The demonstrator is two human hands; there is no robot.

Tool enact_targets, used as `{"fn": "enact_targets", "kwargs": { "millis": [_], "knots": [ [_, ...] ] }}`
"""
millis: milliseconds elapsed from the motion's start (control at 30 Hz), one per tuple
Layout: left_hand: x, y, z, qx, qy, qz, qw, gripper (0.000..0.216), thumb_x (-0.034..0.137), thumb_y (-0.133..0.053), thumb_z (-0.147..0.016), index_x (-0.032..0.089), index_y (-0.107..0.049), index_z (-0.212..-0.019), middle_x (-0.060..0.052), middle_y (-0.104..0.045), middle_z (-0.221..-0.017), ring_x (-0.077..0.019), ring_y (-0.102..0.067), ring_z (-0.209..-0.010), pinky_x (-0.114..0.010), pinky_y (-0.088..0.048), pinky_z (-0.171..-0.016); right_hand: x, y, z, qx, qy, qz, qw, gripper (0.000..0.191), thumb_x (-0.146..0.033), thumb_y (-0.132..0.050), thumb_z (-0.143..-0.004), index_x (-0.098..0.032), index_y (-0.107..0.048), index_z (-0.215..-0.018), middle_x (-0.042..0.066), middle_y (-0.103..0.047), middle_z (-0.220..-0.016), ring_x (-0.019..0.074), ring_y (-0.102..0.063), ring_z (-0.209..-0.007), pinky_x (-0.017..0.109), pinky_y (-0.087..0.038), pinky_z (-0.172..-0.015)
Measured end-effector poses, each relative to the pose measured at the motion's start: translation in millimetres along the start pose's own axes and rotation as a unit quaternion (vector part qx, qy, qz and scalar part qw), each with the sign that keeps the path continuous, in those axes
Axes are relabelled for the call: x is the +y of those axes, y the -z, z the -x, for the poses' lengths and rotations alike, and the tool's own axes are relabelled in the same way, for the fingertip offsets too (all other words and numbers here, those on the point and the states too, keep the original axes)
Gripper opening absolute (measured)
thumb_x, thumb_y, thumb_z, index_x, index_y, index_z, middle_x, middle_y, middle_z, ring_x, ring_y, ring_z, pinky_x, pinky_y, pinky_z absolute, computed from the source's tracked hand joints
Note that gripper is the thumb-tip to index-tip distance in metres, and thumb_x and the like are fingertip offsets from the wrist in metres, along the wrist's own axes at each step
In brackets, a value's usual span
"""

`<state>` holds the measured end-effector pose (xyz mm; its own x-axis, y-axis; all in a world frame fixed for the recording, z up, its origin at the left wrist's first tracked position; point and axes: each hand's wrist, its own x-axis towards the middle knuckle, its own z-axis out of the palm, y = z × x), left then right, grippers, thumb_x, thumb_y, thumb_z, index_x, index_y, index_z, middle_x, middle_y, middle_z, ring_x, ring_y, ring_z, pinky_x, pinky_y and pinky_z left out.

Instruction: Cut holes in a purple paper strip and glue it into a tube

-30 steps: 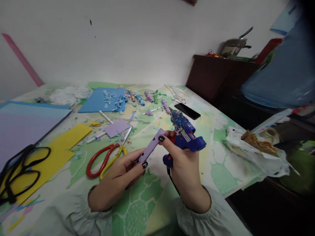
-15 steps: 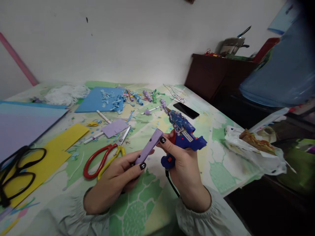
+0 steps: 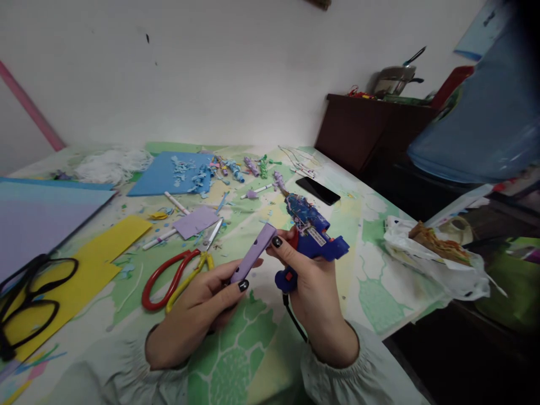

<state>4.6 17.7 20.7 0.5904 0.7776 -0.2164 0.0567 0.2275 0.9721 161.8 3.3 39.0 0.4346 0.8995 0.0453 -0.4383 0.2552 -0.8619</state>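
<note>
My left hand (image 3: 202,306) pinches the lower end of a narrow purple foam strip (image 3: 254,252), which slants up to the right. My right hand (image 3: 314,287) is wrapped round the grip of a blue glue gun (image 3: 312,230) smeared with glue; its nozzle points away and to the left, and its black cord hangs below my wrist. The right index fingertip touches the top end of the strip. Both hands hover just above the green patterned table (image 3: 236,349).
Red and yellow scissors (image 3: 179,274) lie left of my hands. Yellow foam sheet (image 3: 80,264) with black scissors (image 3: 25,292), purple and blue sheets (image 3: 169,171), pens, scraps, a phone (image 3: 317,190) and a bag with food (image 3: 439,253) lie around. A dark cabinet (image 3: 371,126) stands behind.
Both hands with the strip and glue gun have shifted slightly left and down; the strip has turned more edge-on. Grips are unchanged.
</note>
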Motion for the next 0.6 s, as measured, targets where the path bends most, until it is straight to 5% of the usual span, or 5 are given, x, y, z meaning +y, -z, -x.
{"fn": "enact_targets", "kwargs": {
  "millis": [133, 333, 600],
  "knots": [
    [1, 2, -1, 0.091, -0.034, -0.065, 0.993, 0.055, 0.050, -0.055, -0.086, 0.015, -0.051, -0.128, 0.010, -0.028, -0.054, -0.0066, -0.024, -0.042, -0.017, -0.016, -0.037, -1, 12, 10, -0.007, 0.084, 0.140, 0.987, 0.020, -0.032, -0.073, -0.074, -0.018, -0.065, -0.087, 0.003, -0.069, -0.085, 0.0176, -0.068, -0.073, 0.032, -0.055, -0.070],
    [2, 4, -1, 0.110, -0.048, -0.064, 0.991, 0.051, 0.049, -0.055, -0.085, 0.015, -0.053, -0.123, 0.009, -0.030, -0.054, -0.0067, -0.026, -0.042, -0.017, -0.020, -0.036, -11, 37, 28, -0.107, 0.187, 0.336, 0.917, 0.008, -0.026, -0.068, -0.077, -0.020, -0.062, -0.079, 0.001, -0.064, -0.075, 0.0157, -0.060, -0.065, 0.029, -0.048, -0.060],
    [3, 4, -1, 0.108, -0.051, -0.067, 0.991, 0.051, 0.049, -0.055, -0.085, 0.015, -0.054, -0.123, 0.009, -0.029, -0.054, -0.0063, -0.025, -0.042, -0.017, -0.018, -0.036, -17, 38, 28, -0.141, 0.185, 0.375, 0.897, 0.017, -0.025, -0.064, -0.079, -0.020, -0.051, -0.070, -0.001, -0.054, -0.069, 0.0141, -0.053, -0.064, 0.027, -0.041, -0.058]
  ]
}}
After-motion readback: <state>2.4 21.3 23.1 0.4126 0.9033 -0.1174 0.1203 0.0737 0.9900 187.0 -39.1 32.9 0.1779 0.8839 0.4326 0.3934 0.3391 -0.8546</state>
